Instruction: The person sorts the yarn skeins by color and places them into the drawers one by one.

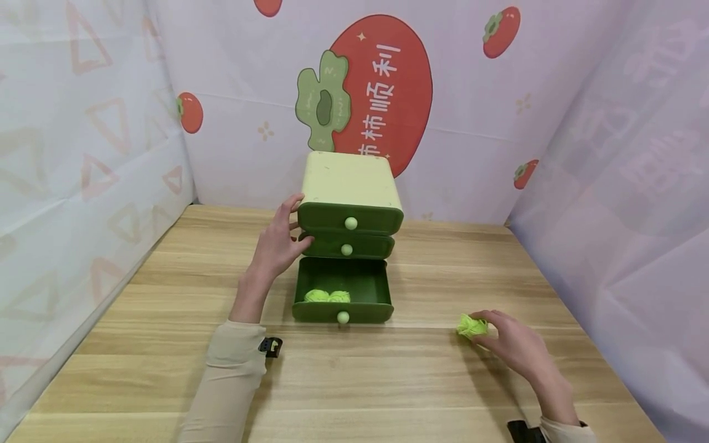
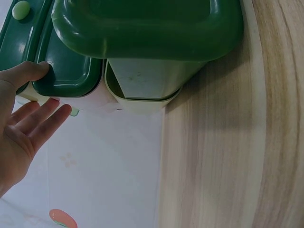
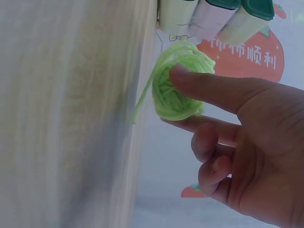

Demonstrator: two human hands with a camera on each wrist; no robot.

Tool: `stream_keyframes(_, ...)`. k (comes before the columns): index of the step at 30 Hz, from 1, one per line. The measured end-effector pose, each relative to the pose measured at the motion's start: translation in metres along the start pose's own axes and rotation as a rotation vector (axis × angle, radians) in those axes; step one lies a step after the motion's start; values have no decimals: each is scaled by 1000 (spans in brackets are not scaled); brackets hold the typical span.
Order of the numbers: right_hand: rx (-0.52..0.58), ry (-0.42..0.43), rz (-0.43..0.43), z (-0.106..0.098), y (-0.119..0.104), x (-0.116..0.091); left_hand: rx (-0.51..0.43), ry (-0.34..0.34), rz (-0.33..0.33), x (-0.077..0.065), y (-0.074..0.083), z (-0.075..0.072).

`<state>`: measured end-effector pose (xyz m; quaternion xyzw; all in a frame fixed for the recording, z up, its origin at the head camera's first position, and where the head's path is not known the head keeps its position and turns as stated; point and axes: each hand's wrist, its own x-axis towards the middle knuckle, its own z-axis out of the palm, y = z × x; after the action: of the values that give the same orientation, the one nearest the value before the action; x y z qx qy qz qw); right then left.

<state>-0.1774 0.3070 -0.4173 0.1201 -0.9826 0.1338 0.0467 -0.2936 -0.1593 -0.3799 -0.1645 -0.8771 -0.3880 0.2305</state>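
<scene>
A small drawer cabinet with a pale yellow-green top and dark green drawer fronts stands at the table's middle back. The bottom drawer is pulled out, and light green yarn balls lie inside near its front. My left hand rests against the cabinet's left side. Its thumb touches the middle drawer's front, while the other fingers extend along the side. At the right, my right hand pinches a light green yarn ball between thumb and fingers, above the table. A loose strand hangs from that ball.
The wooden table extends around the cabinet. Printed cloth walls enclose the back and both sides. The pulled-out drawer juts towards me between the two arms. A black strap is on the left wrist.
</scene>
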Motion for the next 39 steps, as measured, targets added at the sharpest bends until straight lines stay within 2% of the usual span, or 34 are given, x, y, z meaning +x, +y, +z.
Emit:
stream_keyframes(12, -39, 101, -112, 1, -22, 19, 4, -3, 7, 0, 0, 0)
stream_keyframes(21, -43, 147, -148, 1, -40, 31, 10, -9, 1, 0, 2, -2)
stream_keyframes(27, -87, 202, -212, 5, -53, 39, 17, -10, -4, -1, 2, -2)
stream_keyframes(39, -70, 271, -335, 6, -77, 58, 24, -9, -1, 0, 2, -2)
